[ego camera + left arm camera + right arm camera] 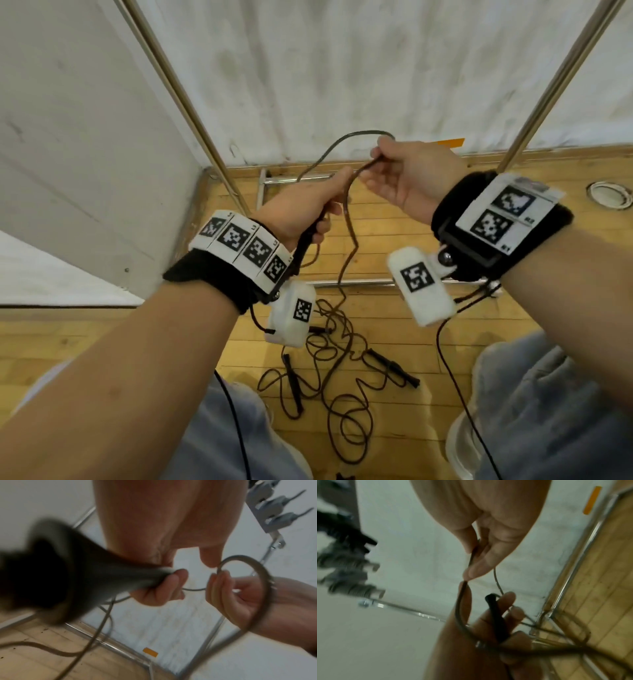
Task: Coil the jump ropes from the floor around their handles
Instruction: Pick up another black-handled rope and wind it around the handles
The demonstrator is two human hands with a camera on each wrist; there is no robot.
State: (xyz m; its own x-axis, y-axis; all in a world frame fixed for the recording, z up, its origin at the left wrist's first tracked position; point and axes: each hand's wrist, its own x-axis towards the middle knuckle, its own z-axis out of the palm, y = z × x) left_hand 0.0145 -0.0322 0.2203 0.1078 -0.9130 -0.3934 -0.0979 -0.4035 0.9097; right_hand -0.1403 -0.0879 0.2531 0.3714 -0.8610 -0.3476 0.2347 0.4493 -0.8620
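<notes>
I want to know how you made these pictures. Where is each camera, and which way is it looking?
Head: on the person's head, looking down at both forearms, the left hand gripping a handle, the right hand pinching the rope, knees, wooden floor.
Left wrist: under the left hand, looking along the fingers toward the right hand.
Right wrist: under the right hand, looking toward the left hand.
All three show both hands, rope and handle.

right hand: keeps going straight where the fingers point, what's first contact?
Likely the left hand: the right hand, pinching the rope, points at its fingertips just across a small gap. Depth looks matched, not certain.
</notes>
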